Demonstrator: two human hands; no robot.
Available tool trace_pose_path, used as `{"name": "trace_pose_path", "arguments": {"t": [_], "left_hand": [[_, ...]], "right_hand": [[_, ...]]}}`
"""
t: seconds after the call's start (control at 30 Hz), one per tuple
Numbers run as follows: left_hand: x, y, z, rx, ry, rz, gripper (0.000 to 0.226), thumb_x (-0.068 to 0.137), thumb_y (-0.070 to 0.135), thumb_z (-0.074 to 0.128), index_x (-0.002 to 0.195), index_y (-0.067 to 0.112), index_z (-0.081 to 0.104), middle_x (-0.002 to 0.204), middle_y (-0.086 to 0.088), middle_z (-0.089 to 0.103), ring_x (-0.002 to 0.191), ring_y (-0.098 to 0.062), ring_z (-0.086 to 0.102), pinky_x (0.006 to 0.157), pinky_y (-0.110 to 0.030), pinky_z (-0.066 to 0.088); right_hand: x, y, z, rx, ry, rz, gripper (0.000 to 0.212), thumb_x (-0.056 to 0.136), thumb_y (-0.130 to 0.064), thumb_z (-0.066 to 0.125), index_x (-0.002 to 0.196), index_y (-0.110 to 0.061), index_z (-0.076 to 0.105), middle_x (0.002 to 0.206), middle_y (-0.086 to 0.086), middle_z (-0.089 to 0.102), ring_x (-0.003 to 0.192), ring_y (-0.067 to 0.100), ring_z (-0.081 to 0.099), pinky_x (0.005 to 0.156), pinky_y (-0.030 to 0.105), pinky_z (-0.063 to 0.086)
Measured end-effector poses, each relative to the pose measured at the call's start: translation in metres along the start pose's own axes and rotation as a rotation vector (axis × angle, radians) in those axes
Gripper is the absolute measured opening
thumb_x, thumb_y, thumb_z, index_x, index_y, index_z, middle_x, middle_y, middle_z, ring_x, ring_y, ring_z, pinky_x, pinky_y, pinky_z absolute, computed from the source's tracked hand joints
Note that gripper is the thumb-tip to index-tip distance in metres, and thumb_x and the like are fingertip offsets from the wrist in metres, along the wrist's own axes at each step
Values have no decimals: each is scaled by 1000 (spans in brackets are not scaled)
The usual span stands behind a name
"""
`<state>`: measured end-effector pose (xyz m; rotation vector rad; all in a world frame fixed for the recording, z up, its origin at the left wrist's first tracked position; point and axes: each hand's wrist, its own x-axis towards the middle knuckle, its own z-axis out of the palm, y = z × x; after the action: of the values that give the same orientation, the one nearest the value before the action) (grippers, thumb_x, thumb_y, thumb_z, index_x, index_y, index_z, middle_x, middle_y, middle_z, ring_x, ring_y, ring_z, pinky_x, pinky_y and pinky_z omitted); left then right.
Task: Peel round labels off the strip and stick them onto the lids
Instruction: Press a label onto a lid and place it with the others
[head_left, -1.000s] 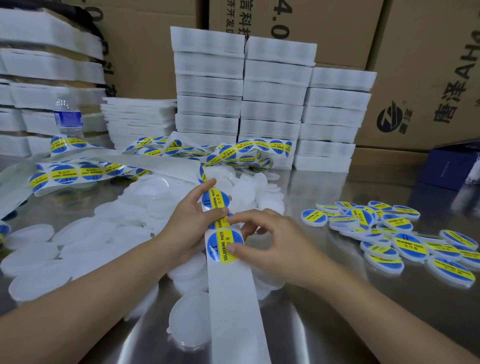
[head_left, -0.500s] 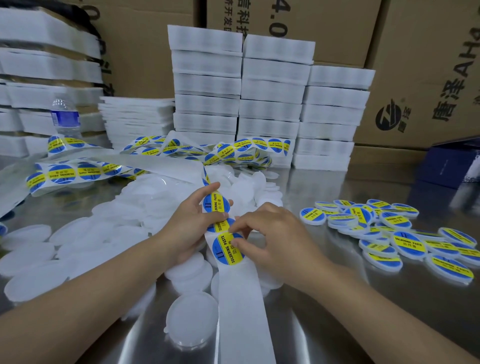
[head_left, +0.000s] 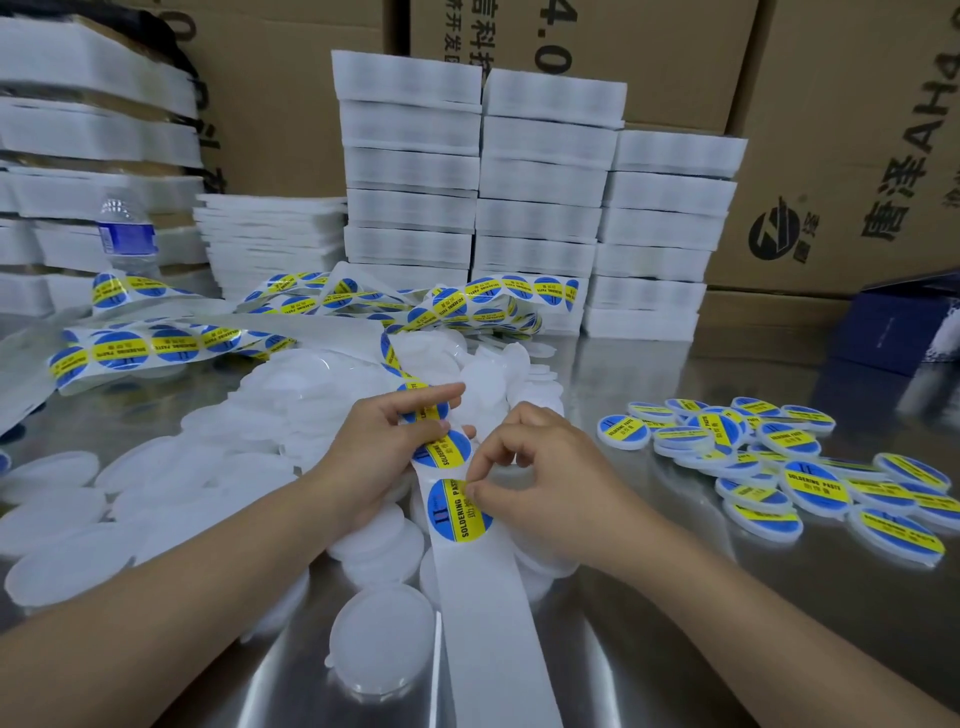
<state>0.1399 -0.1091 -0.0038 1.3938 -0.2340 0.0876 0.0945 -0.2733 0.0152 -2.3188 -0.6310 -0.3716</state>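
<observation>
Left of the fingers, blank lids (head_left: 52, 478) overlap, too many to count. Left hand (head_left: 379, 447) fingers clamp the strip (head_left: 488, 623), three labels showing there; right hand (head_left: 540, 488) fingers pinch the lowest label (head_left: 449, 514) at its edge. Further right, labelled lids (head_left: 810, 480) overlap, count unclear

My steel table (head_left: 675, 639) carries plain lids (head_left: 156, 478) toward its left edge, labelled lids (head_left: 810, 480) toward its right edge, white foam stacks (head_left: 540, 218) along its far edge.

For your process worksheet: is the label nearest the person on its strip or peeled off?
On the strip: the label lies mostly flat on it; the right hand only pinches its edge.
</observation>
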Motion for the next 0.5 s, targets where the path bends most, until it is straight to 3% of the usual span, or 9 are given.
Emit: {"name": "trace_pose_path", "arguments": {"t": [0.13,0.2,0.27,0.37,0.43,0.5], "left_hand": [[2,1,-1,9,85,16,39,87,-15,50,92,16,73,100,1,74,84,-19,73,78,-28,59],[3,1,-2,-4,107,16,37,86,-17,48,91,12,72,95,2,74,77,-14,73,70,-22,58],[3,2,-2,0,106,10,37,84,-18,47,91,8,72,90,1,75,74,-11,73,63,-20,57],[4,0,-4,35,111,-20,43,83,-14,51,78,19,78,83,-2,76,74,-17,72,68,-28,56],[4,1,-4,33,102,-25,48,83,-13,54,67,24,79,78,0,76,70,-15,72,64,-25,55],[3,1,-4,-5,52,-27,47,84,-14,52,69,21,79,86,-2,76,78,-17,74,62,-22,56]], "right_hand": [[0,-5,-8,276,-96,33,28,69,-12,75,57,-35,64,72,-11,46,67,0,46,68,11,37],[0,-9,-15,502,-152,64,18,65,-13,73,59,-29,68,63,-7,48,62,12,47,64,17,42],[2,-11,-21,707,-154,97,12,64,-13,65,57,-22,67,57,-7,53,57,8,49,61,13,42],[7,-8,-28,905,-98,159,13,65,-13,61,56,-20,65,54,-8,49,53,7,41,61,18,37],[9,-4,-31,907,-48,234,13,70,-10,67,62,-20,66,52,-8,46,51,9,37,61,22,36],[10,1,-32,756,-12,345,9,78,-11,68,80,-19,68,57,-8,52,51,8,41,62,24,38]]}}
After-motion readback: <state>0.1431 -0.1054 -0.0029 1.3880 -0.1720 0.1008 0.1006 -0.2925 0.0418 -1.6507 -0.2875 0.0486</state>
